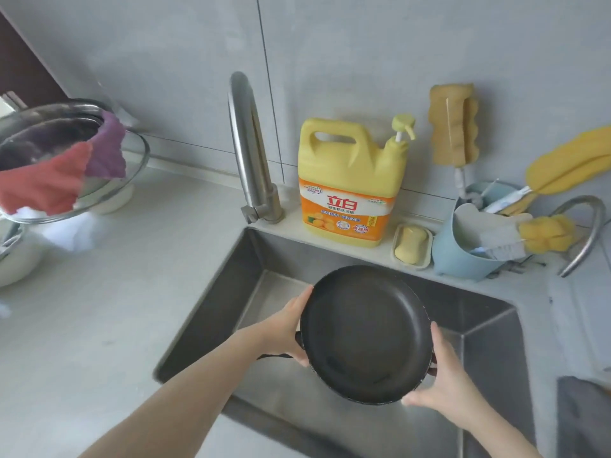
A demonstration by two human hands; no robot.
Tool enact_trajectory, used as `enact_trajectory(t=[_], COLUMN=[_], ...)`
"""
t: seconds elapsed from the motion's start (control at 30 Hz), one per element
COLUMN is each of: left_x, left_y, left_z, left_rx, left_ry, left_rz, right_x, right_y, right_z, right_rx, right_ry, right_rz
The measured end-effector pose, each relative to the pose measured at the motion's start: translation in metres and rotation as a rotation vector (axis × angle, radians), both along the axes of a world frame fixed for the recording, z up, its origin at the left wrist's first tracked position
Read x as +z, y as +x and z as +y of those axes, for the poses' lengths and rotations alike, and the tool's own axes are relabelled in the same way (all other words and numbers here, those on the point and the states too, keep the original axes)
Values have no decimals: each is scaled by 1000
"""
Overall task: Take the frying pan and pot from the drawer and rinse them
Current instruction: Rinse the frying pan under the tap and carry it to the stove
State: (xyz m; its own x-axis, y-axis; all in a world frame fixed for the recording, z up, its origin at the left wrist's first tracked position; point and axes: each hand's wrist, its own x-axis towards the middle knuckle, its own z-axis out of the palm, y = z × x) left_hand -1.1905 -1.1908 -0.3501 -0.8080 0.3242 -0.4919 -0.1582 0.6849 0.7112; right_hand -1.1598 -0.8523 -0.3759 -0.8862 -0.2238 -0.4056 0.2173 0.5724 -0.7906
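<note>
A black round pan hangs over the steel sink, its inside facing me. My left hand grips its left rim, thumb along the edge and fingers underneath. My right hand holds the right lower rim from below and the side, by a small side handle. The grey faucet stands behind the sink's left corner, and no water is visible. No drawer is in view.
A yellow detergent jug and a soap dish stand on the ledge behind the sink. A blue caddy with brushes and sponges is at the right. Steel bowls with coloured cloths sit on the left counter.
</note>
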Motion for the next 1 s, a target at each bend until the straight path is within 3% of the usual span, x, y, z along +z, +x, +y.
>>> enact_trajectory(t=[0.5, 1.0], left_x=[-103, -144], left_y=[-10, 4], left_z=[-8, -40], left_rx=[42, 159], left_ry=[-46, -95], left_rz=[-197, -313], right_x=[-97, -146], right_y=[-6, -16], right_z=[-13, -56], right_rx=[8, 101], right_ry=[81, 88], right_rz=[-52, -78])
